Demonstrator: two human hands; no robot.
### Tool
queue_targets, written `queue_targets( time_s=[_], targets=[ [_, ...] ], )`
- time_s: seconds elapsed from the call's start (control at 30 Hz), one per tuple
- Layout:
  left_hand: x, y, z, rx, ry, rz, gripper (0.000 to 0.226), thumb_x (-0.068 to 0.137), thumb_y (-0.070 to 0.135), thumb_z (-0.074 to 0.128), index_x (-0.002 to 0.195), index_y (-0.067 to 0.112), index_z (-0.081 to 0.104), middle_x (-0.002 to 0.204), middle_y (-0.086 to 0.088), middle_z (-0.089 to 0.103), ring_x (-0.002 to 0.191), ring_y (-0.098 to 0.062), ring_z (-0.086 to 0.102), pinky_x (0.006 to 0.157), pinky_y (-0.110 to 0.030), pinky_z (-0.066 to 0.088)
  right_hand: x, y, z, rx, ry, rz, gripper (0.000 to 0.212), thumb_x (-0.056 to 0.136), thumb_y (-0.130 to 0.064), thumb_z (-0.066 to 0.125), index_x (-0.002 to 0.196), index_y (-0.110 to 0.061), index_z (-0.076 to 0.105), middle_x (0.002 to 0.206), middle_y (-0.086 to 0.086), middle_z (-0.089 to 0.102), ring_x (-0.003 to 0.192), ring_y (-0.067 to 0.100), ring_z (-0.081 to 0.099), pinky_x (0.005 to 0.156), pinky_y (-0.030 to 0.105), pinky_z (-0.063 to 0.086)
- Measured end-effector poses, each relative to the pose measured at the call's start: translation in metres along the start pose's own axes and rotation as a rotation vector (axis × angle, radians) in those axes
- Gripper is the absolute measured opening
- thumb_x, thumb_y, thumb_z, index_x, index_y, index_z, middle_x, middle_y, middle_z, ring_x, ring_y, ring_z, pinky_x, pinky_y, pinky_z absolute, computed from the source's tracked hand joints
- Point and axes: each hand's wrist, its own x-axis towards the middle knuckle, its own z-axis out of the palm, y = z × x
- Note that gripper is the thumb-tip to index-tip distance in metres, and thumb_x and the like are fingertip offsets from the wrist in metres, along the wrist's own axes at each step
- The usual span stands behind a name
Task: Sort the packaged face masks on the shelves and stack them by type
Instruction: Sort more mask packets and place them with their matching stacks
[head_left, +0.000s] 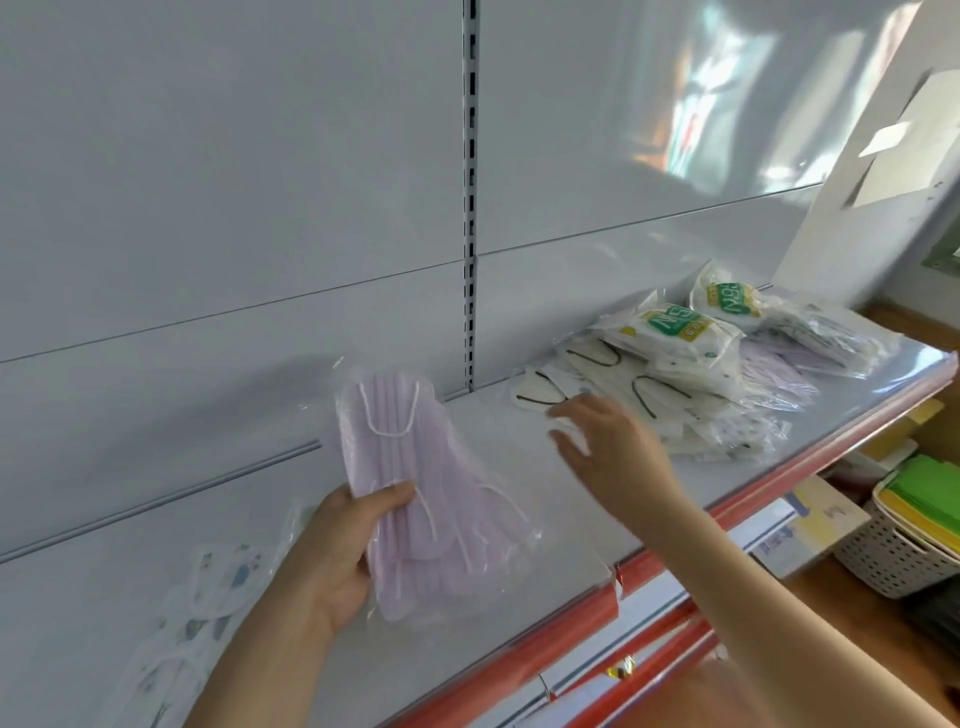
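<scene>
Here, left hand (337, 551) fingers gripping clear bags of lilac masks (400, 483); right hand (608, 447) fingers spread, empty.

We are standing in a shop, at a retail display unit. Its grey metal back panel (234, 182) carries a slotted upright (471, 197) of the kind that takes adjustable brackets, and the grey shelf (519, 467) has a red price-strip edge (779, 467) along its front. Sealed packets of face masks (691, 353) lie piled on it as stock. Below, we see a further red-edged shelf (649, 639), a cardboard box (810, 525) and a white plastic basket (904, 545) holding green and yellow goods.
</scene>
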Motion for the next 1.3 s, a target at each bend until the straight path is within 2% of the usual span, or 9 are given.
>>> queue_targets(
  time_s=[0.2, 0.3, 0.5, 0.57, 0.7, 0.87, 1.0, 1.13, 1.3],
  targets=[
    [-0.004, -0.001, -0.004, 0.012, -0.066, 0.027, 0.031, 0.092, 0.003, 0.063, 0.122, 0.008, 0.068, 0.105, -0.017, 0.077, 0.090, -0.032, 0.076, 0.061, -0.039, 0.062, -0.013, 0.064, -0.038, -0.426, -0.015, 0.531, 0.057, 0.083, -0.060, 0.066, 0.124, -0.021, 0.058, 0.132, 0.006, 0.051, 0.128, 0.033, 0.039, 0.106, 0.046, 0.032],
    [-0.005, -0.005, 0.009, 0.028, -0.109, 0.005, 0.030, 0.092, 0.004, 0.064, 0.121, 0.008, 0.069, 0.106, -0.018, 0.077, 0.094, -0.035, 0.075, 0.070, -0.045, 0.061, -0.016, 0.085, -0.039, -0.296, -0.114, 0.593, 0.072, 0.083, -0.063, 0.064, 0.142, -0.026, 0.049, 0.150, 0.007, 0.041, 0.137, 0.038, 0.032, 0.112, 0.050, 0.028],
    [-0.007, -0.006, 0.031, 0.067, -0.160, -0.025, 0.024, 0.093, 0.004, 0.063, 0.114, 0.011, 0.071, 0.103, -0.018, 0.077, 0.093, -0.037, 0.075, 0.082, -0.054, 0.059, -0.011, 0.067, -0.013, -0.162, 0.201, 0.417, 0.022, 0.095, -0.032, 0.063, 0.091, -0.018, 0.079, 0.098, 0.001, 0.073, 0.098, 0.032, 0.062, 0.091, 0.041, 0.039],
    [-0.006, -0.005, 0.032, 0.065, -0.141, -0.011, 0.025, 0.093, 0.004, 0.064, 0.115, 0.011, 0.071, 0.103, -0.017, 0.077, 0.093, -0.035, 0.075, 0.083, -0.053, 0.058, -0.015, 0.044, 0.004, -0.034, 0.065, 0.300, 0.024, 0.097, -0.030, 0.061, 0.088, -0.015, 0.077, 0.083, 0.001, 0.073, 0.079, 0.026, 0.065, 0.085, 0.038, 0.050],
    [-0.003, 0.002, 0.032, 0.033, -0.110, 0.015, 0.028, 0.092, 0.006, 0.063, 0.119, 0.009, 0.070, 0.108, -0.018, 0.076, 0.101, -0.039, 0.072, 0.092, -0.059, 0.055, -0.024, 0.007, 0.007, 0.097, -0.256, 0.042, 0.050, 0.095, -0.061, 0.038, 0.105, -0.027, 0.072, 0.098, -0.011, 0.072, 0.088, 0.009, 0.065, 0.078, 0.033, 0.055],
    [0.001, 0.009, 0.034, -0.001, -0.122, 0.038, 0.032, 0.091, 0.009, 0.064, 0.123, 0.011, 0.070, 0.111, -0.018, 0.075, 0.103, -0.040, 0.071, 0.073, -0.050, 0.060, -0.010, 0.047, -0.039, 0.011, 0.234, 0.337, 0.037, 0.096, -0.052, 0.047, 0.091, -0.021, 0.067, 0.083, -0.005, 0.069, 0.076, 0.017, 0.065, 0.065, 0.035, 0.053],
    [-0.001, 0.009, 0.046, -0.021, -0.145, 0.030, 0.031, 0.091, 0.009, 0.064, 0.121, 0.014, 0.070, 0.110, -0.017, 0.076, 0.100, -0.038, 0.072, 0.063, -0.045, 0.061, 0.001, 0.108, -0.060, -0.173, 0.012, 0.621, 0.053, 0.084, -0.052, 0.069, 0.124, -0.019, 0.058, 0.126, 0.003, 0.055, 0.117, 0.026, 0.051, 0.083, 0.038, 0.047],
    [-0.003, 0.015, 0.055, -0.028, -0.157, 0.056, 0.029, 0.092, 0.005, 0.061, 0.119, 0.014, 0.071, 0.106, -0.015, 0.077, 0.094, -0.036, 0.073, 0.056, -0.044, 0.060, -0.013, 0.126, -0.043, -0.237, 0.163, 0.535, 0.020, 0.091, -0.037, 0.065, 0.098, -0.018, 0.068, 0.101, -0.001, 0.063, 0.093, 0.025, 0.060, 0.063, 0.030, 0.038],
    [-0.004, 0.020, 0.058, 0.016, -0.141, 0.126, 0.032, 0.091, 0.007, 0.062, 0.121, 0.016, 0.071, 0.109, -0.011, 0.077, 0.096, -0.031, 0.074, 0.070, -0.042, 0.058, -0.011, 0.120, -0.051, -0.172, 0.542, 0.495, 0.017, 0.100, -0.025, 0.055, 0.096, -0.010, 0.062, 0.080, 0.004, 0.066, 0.063, 0.024, 0.057, 0.057, 0.031, 0.044]
  ],
)
